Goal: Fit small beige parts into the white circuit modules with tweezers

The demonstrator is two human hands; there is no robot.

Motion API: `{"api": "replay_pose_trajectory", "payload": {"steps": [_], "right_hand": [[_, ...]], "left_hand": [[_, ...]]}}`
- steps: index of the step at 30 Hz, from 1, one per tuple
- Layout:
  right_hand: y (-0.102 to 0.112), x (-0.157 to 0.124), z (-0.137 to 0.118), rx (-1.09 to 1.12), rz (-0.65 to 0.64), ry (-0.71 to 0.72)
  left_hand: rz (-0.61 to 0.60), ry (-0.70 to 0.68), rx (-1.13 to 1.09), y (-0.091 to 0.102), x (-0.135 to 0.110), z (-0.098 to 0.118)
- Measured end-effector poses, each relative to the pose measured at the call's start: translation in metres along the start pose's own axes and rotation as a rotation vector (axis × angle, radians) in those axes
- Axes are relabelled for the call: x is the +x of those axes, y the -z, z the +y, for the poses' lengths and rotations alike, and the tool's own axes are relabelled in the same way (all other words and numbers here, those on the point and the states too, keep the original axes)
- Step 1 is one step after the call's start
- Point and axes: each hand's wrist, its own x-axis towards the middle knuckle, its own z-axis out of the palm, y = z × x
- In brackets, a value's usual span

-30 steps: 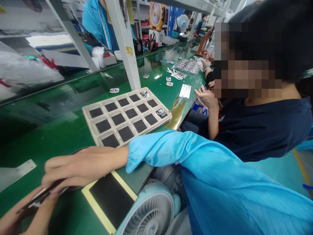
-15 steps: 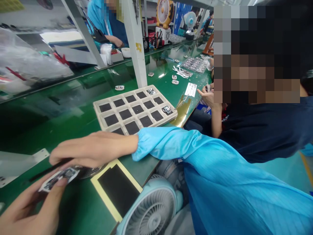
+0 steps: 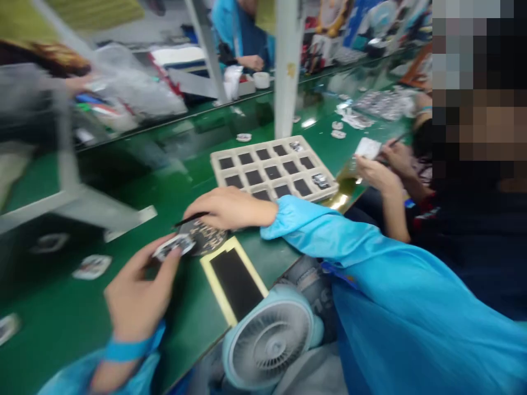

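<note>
My left hand (image 3: 138, 288) is closed, pinching a small white-framed electronic part (image 3: 176, 247) between thumb and fingers. Just above and right of it, my right hand (image 3: 230, 207) grips a thin black tool (image 3: 191, 218); blur hides its exact kind. The tool's tip is near the part, but I cannot tell whether they touch. Under my right hand lies a dark round dish (image 3: 206, 237) with small light pieces on it. Nearer the table edge is a black pad with a yellow border (image 3: 236, 280).
A cream compartment tray (image 3: 269, 192) with black-lined cells holds two parts. More white-framed parts (image 3: 93, 266) lie at left. A blue fan (image 3: 274, 340) stands at the bench edge. Metal brackets (image 3: 99, 203) and a post (image 3: 286, 71) rise nearby. At right, a co-worker's hands (image 3: 381, 170) hold something white.
The view has swung left, so the bench appears shifted right. Both my hands keep their holds. The co-worker's hands now have a white piece between them.
</note>
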Motion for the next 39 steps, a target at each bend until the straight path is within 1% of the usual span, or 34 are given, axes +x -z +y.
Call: {"api": "replay_pose_trajectory", "payload": {"steps": [2,4,8,12,16,20,25,28,30,32,34,36,37,38,39], "right_hand": [[-0.002,0.0,-0.002,0.0,0.053,-0.036],[-0.004,0.0,-0.001,0.005,0.123,-0.058],[-0.01,-0.001,0.003,-0.01,0.202,-0.056],[-0.015,-0.003,0.001,-0.051,0.196,-0.061],[-0.018,-0.004,-0.004,-0.005,0.194,-0.042],[-0.02,-0.005,-0.009,0.055,0.209,0.027],[-0.022,-0.005,-0.013,0.118,0.147,0.113],[-0.024,-0.005,-0.012,0.126,0.141,0.114],[-0.026,-0.006,-0.011,0.105,0.148,0.101],[-0.026,-0.006,-0.01,0.064,0.161,0.082],[-0.026,-0.006,-0.009,0.031,0.179,0.068],[-0.026,-0.006,-0.009,0.019,0.195,0.061],[-0.026,-0.006,-0.01,0.017,0.198,0.056],[-0.027,-0.005,-0.01,0.013,0.195,0.048],[-0.027,-0.005,-0.01,0.006,0.188,0.035]], "left_hand": [[-0.053,-0.037,-0.049,-0.001,-0.001,0.003],[-0.097,-0.057,-0.103,-0.003,-0.001,0.0],[-0.109,-0.098,-0.173,-0.003,-0.002,-0.005],[-0.119,-0.102,-0.194,-0.003,-0.003,-0.005],[-0.133,-0.111,-0.215,-0.003,-0.002,-0.006],[-0.144,-0.111,-0.227,-0.004,0.0,-0.007],[-0.168,-0.105,-0.223,-0.005,-0.004,-0.005],[-0.19,-0.111,-0.24,-0.006,-0.006,-0.002],[-0.179,-0.12,-0.25,-0.004,-0.001,-0.004],[-0.106,-0.113,-0.251,0.005,0.012,-0.014],[0.037,-0.053,-0.205,0.022,0.029,-0.03],[0.176,0.082,-0.048,0.045,0.049,-0.049],[0.208,0.166,0.076,0.057,0.059,-0.057],[0.214,0.246,0.194,0.067,0.068,-0.062],[0.212,0.287,0.255,0.075,0.077,-0.063]]}}
